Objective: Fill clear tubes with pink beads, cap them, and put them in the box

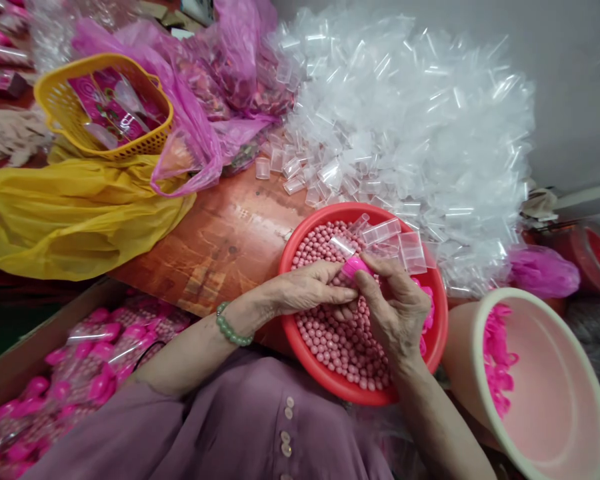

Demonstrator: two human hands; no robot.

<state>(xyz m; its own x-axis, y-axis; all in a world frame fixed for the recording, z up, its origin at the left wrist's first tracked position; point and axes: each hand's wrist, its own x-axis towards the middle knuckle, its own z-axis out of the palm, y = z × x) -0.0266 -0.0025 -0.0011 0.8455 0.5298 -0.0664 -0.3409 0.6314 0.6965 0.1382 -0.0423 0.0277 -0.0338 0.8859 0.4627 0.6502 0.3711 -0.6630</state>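
Both my hands meet over a red basin [291,333] that holds many pink beads [330,343]. Between them is a bright pink plastic cap [356,267], with a clear plastic tube [343,247] lying against its upper left. My left hand [313,288], with a green bead bracelet at its wrist, pinches the cap from the left. My right hand [395,303] grips it from the right with thumb and fingers. Whether the tube is joined to the cap I cannot tell. Several clear tubes [383,231] rest in the basin beyond my fingers, and pink plastic parts [425,313] lie at its right side.
A large heap of clear tubes [410,113] covers the table behind the basin. At right stands a pale bucket [555,393] with pink parts. A yellow basket [60,113], yellow bag [80,213] and pink bags [245,53] lie left. Below them, a box holds filled tubes [100,353].
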